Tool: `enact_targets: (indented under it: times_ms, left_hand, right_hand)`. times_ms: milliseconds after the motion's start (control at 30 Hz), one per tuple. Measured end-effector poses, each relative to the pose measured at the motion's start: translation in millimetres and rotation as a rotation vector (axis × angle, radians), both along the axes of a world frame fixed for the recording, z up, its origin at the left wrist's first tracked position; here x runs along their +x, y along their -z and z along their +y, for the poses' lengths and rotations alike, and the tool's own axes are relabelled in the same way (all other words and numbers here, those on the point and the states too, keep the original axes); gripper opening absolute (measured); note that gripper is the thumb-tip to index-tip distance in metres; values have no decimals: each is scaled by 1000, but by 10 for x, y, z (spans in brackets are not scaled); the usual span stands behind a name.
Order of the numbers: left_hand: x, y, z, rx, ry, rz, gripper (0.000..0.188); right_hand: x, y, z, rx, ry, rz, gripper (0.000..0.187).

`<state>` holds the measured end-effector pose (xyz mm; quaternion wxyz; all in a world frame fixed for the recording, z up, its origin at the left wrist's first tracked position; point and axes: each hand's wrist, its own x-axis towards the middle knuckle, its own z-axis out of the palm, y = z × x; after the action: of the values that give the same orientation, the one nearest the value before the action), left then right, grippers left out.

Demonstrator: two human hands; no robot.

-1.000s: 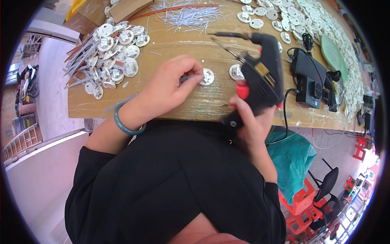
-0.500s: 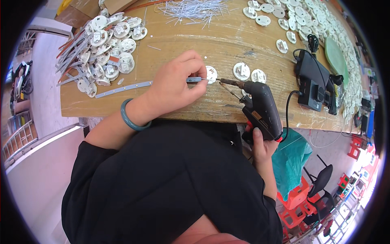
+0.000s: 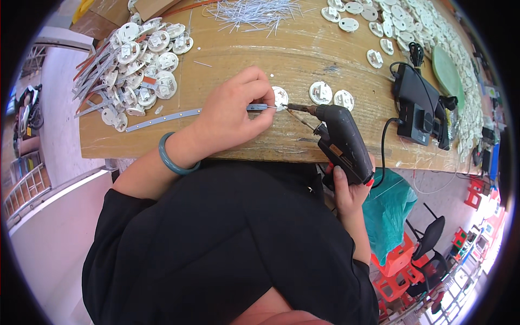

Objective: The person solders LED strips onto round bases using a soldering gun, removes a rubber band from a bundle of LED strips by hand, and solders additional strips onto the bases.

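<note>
While the right grip is holding a black soldering gun, the left grip is pinching a grey strip narrowly between thumb and fingers. A white disc is lying on the brown surface just beyond those fingertips, the gun's tip is sitting at its lower edge, and two more discs are lying nearby, rightward.

Head-worn fisheye, looking down, near the table
</note>
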<state>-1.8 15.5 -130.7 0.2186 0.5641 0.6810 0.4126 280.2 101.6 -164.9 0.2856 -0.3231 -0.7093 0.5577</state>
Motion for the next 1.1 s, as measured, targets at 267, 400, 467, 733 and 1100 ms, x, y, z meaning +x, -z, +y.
enact_targets:
  times_ms: [267, 400, 467, 733, 1100]
  left_hand:
    - [-6, 15, -2, 5, 0, 2, 9]
    - [-3, 13, -2, -9, -4, -1, 9]
    - [-1, 15, 0, -2, -2, 2, 8]
    - [9, 12, -2, 10, -7, -5, 8]
    - [14, 18, 4, -11, -20, 13, 8]
  right_hand:
    - [-44, -20, -30, 65, 13, -17, 41]
    - [-25, 7, -25, 100, -10, -3, 41]
    - [-19, 14, -32, 103, 2, -10, 41]
    - [-14, 36, -47, 129, 8, -10, 40]
    - [13, 72, -101, 6, 97, 68, 37]
